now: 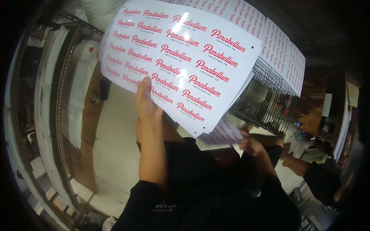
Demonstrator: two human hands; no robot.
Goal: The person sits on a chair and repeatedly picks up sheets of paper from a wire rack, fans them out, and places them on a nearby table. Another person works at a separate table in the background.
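Left hand (145, 101) pinches the glossy printed sheet stack (181, 61) at seven o'clock; right hand (249, 145), fingers curled, should steady the lower sheets (223, 133) evenly.

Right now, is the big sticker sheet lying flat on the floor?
No, the left hand holds the big sheet up off the tiled floor.

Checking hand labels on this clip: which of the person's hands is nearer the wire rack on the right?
Right. The right hand is just below the wire rack, holding smaller sheets; the left hand grips the big printed sheet, farther left.
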